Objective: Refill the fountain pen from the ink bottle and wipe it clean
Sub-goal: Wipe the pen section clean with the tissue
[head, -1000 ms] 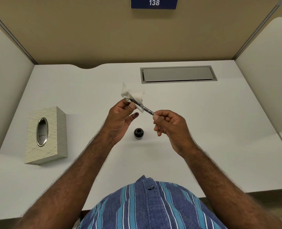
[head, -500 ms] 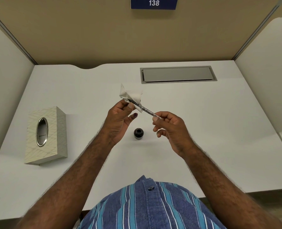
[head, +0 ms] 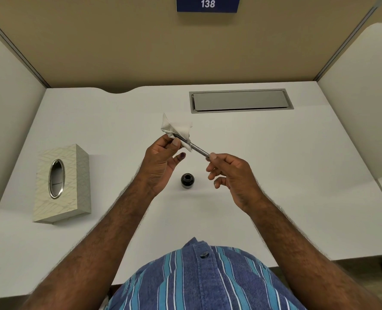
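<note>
The fountain pen (head: 198,149) is held up above the white desk (head: 297,166), slanting from the right hand up toward the left. Its front end is buried in a crumpled white tissue (head: 177,128), which the left hand (head: 161,162) pinches around it between thumb and fingers; that thumb tip carries a dark ink stain. The right hand (head: 232,173) pinches the pen's rear end with thumb and forefinger, the other fingers loosely curled. Directly below, between the two wrists, the open ink bottle (head: 187,180) stands upright on the desk. Well off to the left lies a pale patterned tissue box (head: 61,183).
</note>
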`<state>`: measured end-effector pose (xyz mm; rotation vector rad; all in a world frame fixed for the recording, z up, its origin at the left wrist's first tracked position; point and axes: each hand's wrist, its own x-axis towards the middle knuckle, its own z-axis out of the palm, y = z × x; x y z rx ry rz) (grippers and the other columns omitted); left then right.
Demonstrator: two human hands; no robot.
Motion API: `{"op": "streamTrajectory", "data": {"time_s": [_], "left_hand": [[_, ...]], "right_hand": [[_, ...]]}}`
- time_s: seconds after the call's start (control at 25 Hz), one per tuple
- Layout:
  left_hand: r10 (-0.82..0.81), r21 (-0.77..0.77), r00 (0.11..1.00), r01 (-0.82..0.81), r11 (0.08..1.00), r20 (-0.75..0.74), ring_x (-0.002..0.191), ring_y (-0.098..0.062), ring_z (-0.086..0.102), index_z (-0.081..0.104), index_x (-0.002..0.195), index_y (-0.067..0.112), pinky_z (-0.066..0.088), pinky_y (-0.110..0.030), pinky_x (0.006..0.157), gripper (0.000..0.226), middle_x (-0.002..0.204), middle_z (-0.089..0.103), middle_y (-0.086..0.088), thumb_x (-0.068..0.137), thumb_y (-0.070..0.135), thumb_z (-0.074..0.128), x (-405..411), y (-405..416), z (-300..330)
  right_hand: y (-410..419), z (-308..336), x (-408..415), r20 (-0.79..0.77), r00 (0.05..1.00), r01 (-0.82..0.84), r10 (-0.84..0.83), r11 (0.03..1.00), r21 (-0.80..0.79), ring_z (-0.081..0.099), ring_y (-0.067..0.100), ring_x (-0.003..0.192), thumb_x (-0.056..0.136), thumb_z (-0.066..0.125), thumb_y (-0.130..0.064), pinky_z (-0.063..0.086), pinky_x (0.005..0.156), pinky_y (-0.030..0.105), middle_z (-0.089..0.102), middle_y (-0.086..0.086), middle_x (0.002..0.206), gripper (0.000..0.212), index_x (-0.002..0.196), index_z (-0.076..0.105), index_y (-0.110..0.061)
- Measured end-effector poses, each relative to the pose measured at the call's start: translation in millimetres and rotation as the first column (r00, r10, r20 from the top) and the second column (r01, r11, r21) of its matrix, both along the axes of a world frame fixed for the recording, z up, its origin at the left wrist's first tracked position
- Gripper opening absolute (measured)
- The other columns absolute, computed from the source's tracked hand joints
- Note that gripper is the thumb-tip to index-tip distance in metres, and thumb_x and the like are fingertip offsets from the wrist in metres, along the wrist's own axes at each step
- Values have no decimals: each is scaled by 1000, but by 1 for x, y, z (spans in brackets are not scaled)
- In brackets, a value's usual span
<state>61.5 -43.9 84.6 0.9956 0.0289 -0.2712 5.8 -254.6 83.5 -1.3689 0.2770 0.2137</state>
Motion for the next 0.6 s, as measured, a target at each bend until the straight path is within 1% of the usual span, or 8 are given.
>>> {"op": "streamTrajectory", "data": {"time_s": [0.08, 0.12, 0.2, 0.28, 0.32, 0.4, 0.48, 0.6], "left_hand": [[2, 3, 1000, -2, 1000, 0, 104, -17, 67, 72, 111, 15, 52, -32, 84, 15, 114, 75, -5, 99, 14, 62, 0, 0, 0], [3, 6, 1000, -3, 1000, 0, 104, -17, 67, 72, 110, 15, 52, -32, 84, 15, 114, 75, -5, 99, 14, 62, 0, 0, 0], [7, 13, 1000, -7, 1000, -1, 103, -17, 67, 71, 111, 15, 52, -32, 84, 15, 114, 75, -5, 99, 14, 62, 0, 0, 0], [5, 14, 1000, -5, 1000, 0, 102, -16, 67, 72, 110, 15, 52, -32, 84, 14, 113, 75, -4, 99, 14, 62, 0, 1, 0], [5, 13, 1000, -5, 1000, 2, 101, -15, 68, 72, 109, 15, 52, -31, 83, 14, 112, 76, -3, 99, 15, 62, 0, 1, 1], [10, 11, 1000, -10, 1000, 4, 100, -15, 68, 71, 109, 15, 52, -31, 83, 14, 110, 76, -2, 100, 14, 61, 0, 1, 2], [15, 17, 1000, -15, 1000, 4, 101, -16, 67, 70, 111, 13, 52, -31, 82, 14, 112, 75, -4, 101, 12, 60, 1, 1, 2], [11, 25, 1000, -11, 1000, 2, 101, -16, 67, 70, 110, 12, 51, -31, 83, 13, 111, 75, -5, 101, 13, 60, 2, 1, 2]], "right_hand": [[1, 1, 0, -16, 1000, 3, -3, 1000, 4, 65, 21, 73, 94, 75, -42, 50, 54, 31, 76, 8, 91, 32, 106, 80, -13], [1, 1, 0, -10, 1000, 7, -6, 1000, 13, 66, 22, 73, 93, 77, -41, 50, 54, 31, 76, 8, 92, 30, 107, 79, -15], [1, 0, 0, 18, 1000, 9, -9, 1000, 20, 67, 22, 72, 90, 81, -31, 50, 54, 31, 75, 8, 91, 24, 109, 78, -17], [1, -1, 0, 33, 999, 5, -5, 1000, 0, 66, 23, 71, 91, 80, -26, 49, 53, 31, 75, 8, 87, 18, 105, 78, -16], [1, -2, 0, 31, 1000, 3, -3, 1000, -13, 66, 23, 71, 93, 79, -29, 49, 53, 30, 75, 7, 86, 16, 103, 80, -16], [3, -1, 1, 16, 1000, 2, -1, 999, -37, 65, 23, 72, 95, 76, -38, 49, 52, 30, 74, 6, 86, 23, 100, 81, -16], [3, 1, 1, 14, 1000, 5, -4, 999, -32, 65, 22, 72, 93, 78, -40, 49, 53, 30, 75, 6, 88, 24, 102, 80, -18], [2, 1, 2, 59, 998, 17, -16, 1000, -1, 67, 22, 70, 87, 84, -25, 49, 51, 30, 73, 6, 89, 21, 106, 76, -22]]}}
